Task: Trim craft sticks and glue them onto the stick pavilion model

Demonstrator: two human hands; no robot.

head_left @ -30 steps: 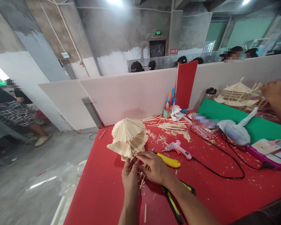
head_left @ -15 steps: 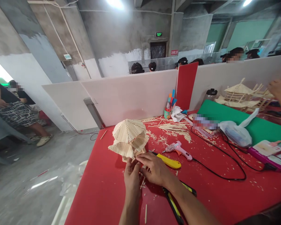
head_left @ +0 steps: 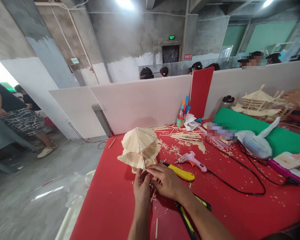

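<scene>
The fingertips of the left hand [head_left: 142, 186] and right hand [head_left: 168, 181] hide the lower front of the stick pagoda model [head_left: 139, 141], and whatever they pinch is too small to tell. Nearer than the pagoda and to its right, the right forearm [head_left: 203, 215] covers the middle of a black-and-yellow tool [head_left: 185, 218], whose lower handle the bottom edge cuts. Far right of the pagoda, a co-worker's hand [head_left: 297, 96] is blurred; beyond it, the red wall sign's [head_left: 188, 56] characters are illegibly small.
</scene>
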